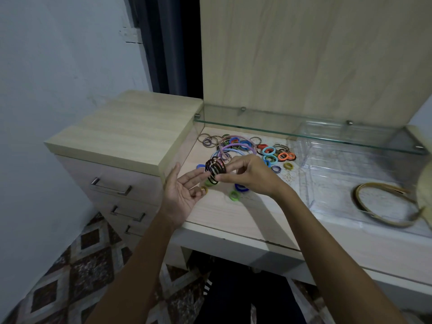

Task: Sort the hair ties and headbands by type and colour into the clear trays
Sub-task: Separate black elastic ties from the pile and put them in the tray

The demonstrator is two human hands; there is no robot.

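Several thin black hair ties [214,170] are bunched together above the desk, pinched by my right hand [247,174] at their lower right. My left hand [184,190] is palm up with fingers spread, its fingertips touching the bunch from the left. Behind them lies a heap of coloured hair ties [272,153] in blue, orange, green and striped, with pink and lilac headbands [233,146] on top. Loose green and blue ties [234,195] lie under my hands. A clear tray [332,183] at the right holds a brown headband [383,208].
A glass shelf [304,133] hangs over the back of the desk, with another clear tray [346,132] under it. A raised drawer unit [124,134] borders the desk on the left. The desk's front edge [245,239] is just below my wrists.
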